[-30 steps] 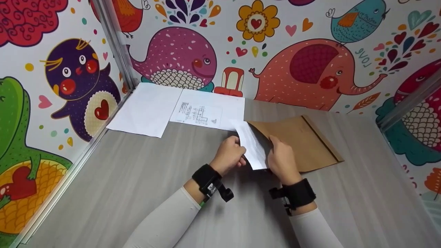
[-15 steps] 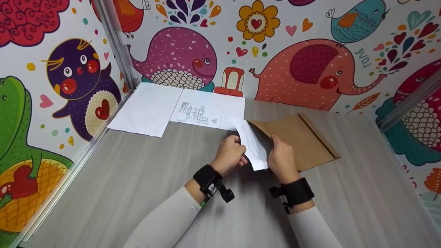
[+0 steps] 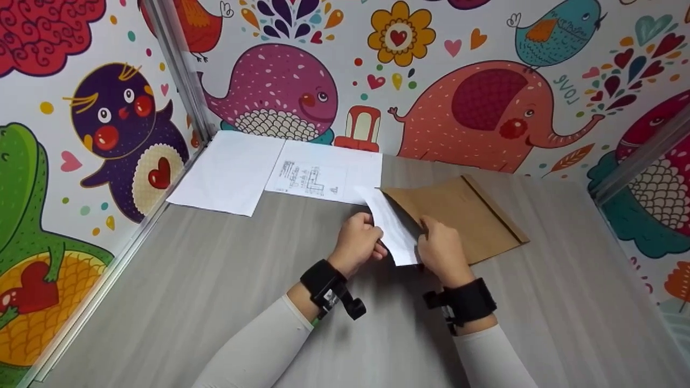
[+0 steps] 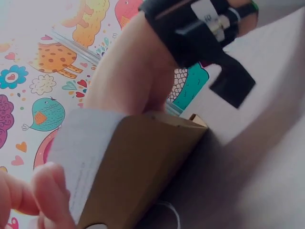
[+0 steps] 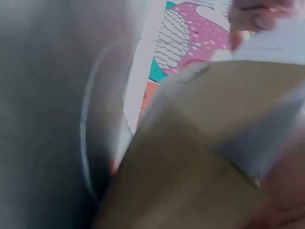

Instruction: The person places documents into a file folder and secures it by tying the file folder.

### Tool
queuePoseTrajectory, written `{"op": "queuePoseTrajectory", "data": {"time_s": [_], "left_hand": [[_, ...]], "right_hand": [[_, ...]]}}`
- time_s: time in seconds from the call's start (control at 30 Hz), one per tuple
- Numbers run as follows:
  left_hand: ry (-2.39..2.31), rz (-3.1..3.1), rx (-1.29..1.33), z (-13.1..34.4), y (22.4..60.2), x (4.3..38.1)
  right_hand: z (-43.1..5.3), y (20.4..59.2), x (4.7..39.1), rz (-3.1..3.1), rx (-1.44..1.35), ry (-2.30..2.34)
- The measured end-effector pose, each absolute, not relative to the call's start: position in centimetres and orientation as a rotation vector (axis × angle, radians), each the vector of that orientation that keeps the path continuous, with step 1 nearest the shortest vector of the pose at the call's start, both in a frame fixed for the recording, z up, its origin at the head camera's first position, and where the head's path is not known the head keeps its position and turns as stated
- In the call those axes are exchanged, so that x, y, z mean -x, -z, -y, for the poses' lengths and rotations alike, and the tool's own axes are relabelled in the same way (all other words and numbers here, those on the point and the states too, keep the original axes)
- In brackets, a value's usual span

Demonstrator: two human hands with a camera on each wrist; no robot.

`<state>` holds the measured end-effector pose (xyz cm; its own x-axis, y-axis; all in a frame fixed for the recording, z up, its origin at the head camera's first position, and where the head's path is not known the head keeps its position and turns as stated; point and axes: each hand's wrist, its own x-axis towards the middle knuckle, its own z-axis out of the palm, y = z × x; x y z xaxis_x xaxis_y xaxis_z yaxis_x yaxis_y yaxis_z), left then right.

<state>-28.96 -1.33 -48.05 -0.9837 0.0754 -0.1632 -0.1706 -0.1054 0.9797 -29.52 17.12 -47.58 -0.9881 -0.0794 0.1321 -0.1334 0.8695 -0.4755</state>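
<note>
White printed paper (image 3: 392, 229) sticks out of the mouth of a brown paper envelope (image 3: 469, 213). My left hand (image 3: 357, 241) pinches the paper's left edge between thumb and curled fingers. At the envelope's opening, my right hand (image 3: 443, 252) grips the upper flap, thumb on top, with its other fingers mostly hidden. The left wrist view shows the envelope (image 4: 136, 164) tilted, paper (image 4: 86, 143) emerging beside the right hand (image 4: 131, 71). In the right wrist view a thin white string (image 5: 85, 124) loops off the envelope's underside (image 5: 162, 186).
Two sheets lie along the back of the grey table (image 3: 226, 280): a blank white sheet (image 3: 223, 172) at left and a sheet with a printed drawing (image 3: 323, 161) beside it. Cartoon-patterned walls (image 3: 345, 64) with metal corner posts (image 3: 180, 70) enclose the table.
The envelope's closed right end has swung slightly left and away from me. Both hands keep their holds in nearly the same places, and the paper stays partly out of the envelope.
</note>
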Motion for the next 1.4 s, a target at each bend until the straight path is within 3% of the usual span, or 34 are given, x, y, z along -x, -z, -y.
{"op": "queuePoseTrajectory", "data": {"time_s": [0.23, 0.7, 1.07, 1.4], "left_hand": [[-2.195, -2.025, 0.102, 1.3, 48.0, 28.9], [-2.162, -2.034, 0.082, 1.3, 48.4, 28.9], [-1.955, -2.413, -0.068, 1.4, 48.3, 28.5], [-1.886, -2.528, -0.066, 1.0, 47.9, 27.9]], "right_hand": [[-17.8, 46.1, 29.2, 3.112, -0.132, -0.630], [-17.3, 46.6, 29.1, 3.029, -0.210, -0.545], [-15.9, 47.8, 29.0, 2.983, -0.262, -0.381], [-15.3, 48.0, 29.1, 3.028, -0.189, -0.308]]}}
